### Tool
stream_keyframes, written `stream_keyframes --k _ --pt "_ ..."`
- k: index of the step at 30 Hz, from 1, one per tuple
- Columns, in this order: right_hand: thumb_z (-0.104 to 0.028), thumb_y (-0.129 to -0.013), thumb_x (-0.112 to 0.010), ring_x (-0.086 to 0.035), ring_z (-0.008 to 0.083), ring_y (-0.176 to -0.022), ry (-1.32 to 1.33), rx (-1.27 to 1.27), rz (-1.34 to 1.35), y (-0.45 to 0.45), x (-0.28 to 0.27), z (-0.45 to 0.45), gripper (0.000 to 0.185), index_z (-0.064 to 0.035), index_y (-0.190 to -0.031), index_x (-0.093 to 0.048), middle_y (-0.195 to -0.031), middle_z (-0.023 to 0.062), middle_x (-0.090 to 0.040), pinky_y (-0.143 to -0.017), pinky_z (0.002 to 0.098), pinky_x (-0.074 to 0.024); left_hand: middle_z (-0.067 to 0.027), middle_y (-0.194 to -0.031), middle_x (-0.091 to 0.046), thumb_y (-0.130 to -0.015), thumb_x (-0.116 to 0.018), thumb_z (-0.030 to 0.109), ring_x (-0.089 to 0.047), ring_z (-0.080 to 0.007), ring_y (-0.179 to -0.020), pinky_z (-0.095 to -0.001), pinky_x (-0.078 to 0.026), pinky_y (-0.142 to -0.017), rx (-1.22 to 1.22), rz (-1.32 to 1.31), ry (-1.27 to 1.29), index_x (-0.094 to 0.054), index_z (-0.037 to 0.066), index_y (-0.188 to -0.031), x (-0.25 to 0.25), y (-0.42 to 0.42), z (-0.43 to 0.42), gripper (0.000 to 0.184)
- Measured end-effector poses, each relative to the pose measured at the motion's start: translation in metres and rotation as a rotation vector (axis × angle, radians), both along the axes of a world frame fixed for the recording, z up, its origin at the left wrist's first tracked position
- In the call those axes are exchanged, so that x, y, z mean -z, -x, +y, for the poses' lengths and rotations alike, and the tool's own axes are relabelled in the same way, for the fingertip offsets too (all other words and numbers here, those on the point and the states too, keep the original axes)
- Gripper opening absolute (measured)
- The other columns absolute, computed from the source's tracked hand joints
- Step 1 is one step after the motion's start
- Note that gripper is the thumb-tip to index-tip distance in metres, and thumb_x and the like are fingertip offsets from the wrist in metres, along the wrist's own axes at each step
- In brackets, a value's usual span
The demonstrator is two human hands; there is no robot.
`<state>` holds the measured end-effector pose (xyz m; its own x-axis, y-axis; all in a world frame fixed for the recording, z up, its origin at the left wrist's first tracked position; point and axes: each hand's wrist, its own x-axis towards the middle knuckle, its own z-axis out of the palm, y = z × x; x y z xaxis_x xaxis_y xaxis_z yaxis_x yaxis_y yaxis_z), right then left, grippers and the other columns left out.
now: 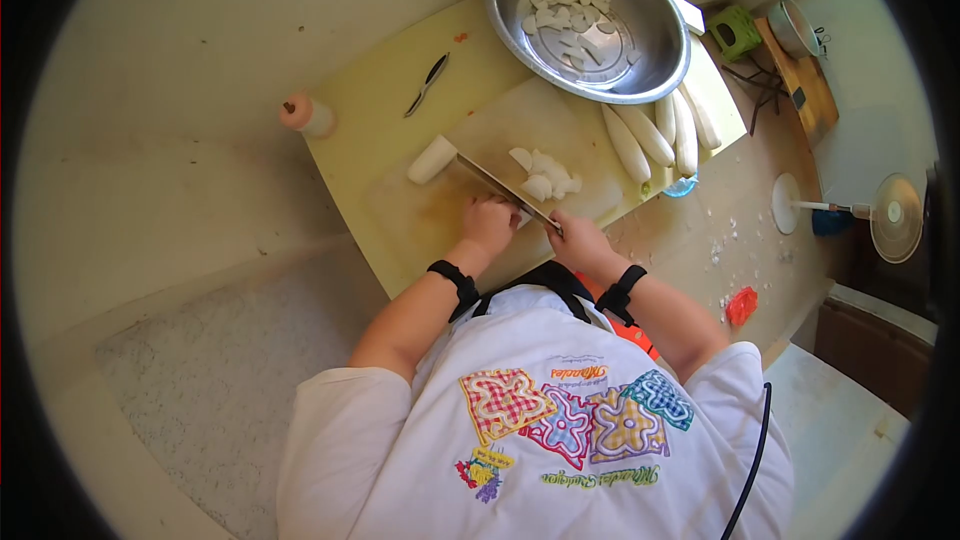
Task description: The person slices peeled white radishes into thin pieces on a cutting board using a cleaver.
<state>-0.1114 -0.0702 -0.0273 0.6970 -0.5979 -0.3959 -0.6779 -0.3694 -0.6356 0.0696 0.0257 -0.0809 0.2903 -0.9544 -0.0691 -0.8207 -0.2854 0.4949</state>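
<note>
At left, a pink-capped bottle [308, 114] is set by the corner of the bench [370, 80], followed by a black-and-silver hand tool [427, 85] (its type cannot be told). A thick white radish section [432, 160] is laid on the cutting board [400, 215], left of the cleaver [498, 183]. The left hand [490, 224] is placed beside the blade, its fingers curled; whether a piece is gripped cannot be told. The cleaver's handle is enclosed by the fingers of the right hand [582, 244]. Cutting is judged to be partly done: slices [548, 175] are heaped right of the blade, others are held in the steel basin [650, 60], and whole white radishes [642, 132] are left uncut. Room for movement is offered left of the board; rightward, it is limited by basin, radishes and bench edge.
</note>
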Motion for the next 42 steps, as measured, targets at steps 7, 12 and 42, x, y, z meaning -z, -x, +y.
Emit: stream_keyframes --k 7,12,42 --pt "-0.031 -0.096 -0.060 -0.066 0.0446 -0.081 0.006 0.043 0.041 0.001 -0.004 -0.011 0.027 -0.0057 -0.103 -0.063 -0.085 0.0228 -0.069 -0.070 0.0518 -0.0514 -0.0067 -0.095 -0.075 -0.078 -0.074 0.026 -0.067 -0.0289 -0.099 -0.0462 -0.050 -0.083 -0.049 0.105 -0.202 -0.080 0.014 -0.089 -0.021 -0.006 0.000 0.017" --pt "-0.036 -0.093 -0.064 -0.066 0.0428 -0.081 0.008 0.115 -0.058 0.010 0.021 -0.021 0.032 -0.0039 -0.098 -0.066 -0.083 0.0228 -0.068 -0.070 0.0500 -0.0511 -0.0136 -0.109 -0.073 -0.084 -0.071 0.031 -0.066 -0.0340 -0.105 -0.0435 -0.052 -0.088 -0.047 0.248 -0.099 -0.076 0.009 -0.105 -0.013 -0.032 0.032 0.031" --pt "-0.030 -0.078 -0.073 -0.066 0.0365 -0.064 0.574 -0.259 -0.251 0.049 -0.042 -0.043 0.032 -0.0099 -0.094 -0.054 -0.068 0.0135 -0.066 -0.057 0.0492 -0.0506 -0.0098 -0.110 -0.062 -0.091 -0.055 0.026 -0.055 -0.0328 -0.108 -0.0501 -0.045 -0.091 0.170 -0.024 0.035 -0.068 0.016 -0.107 -0.093 0.035 -0.017 0.022"
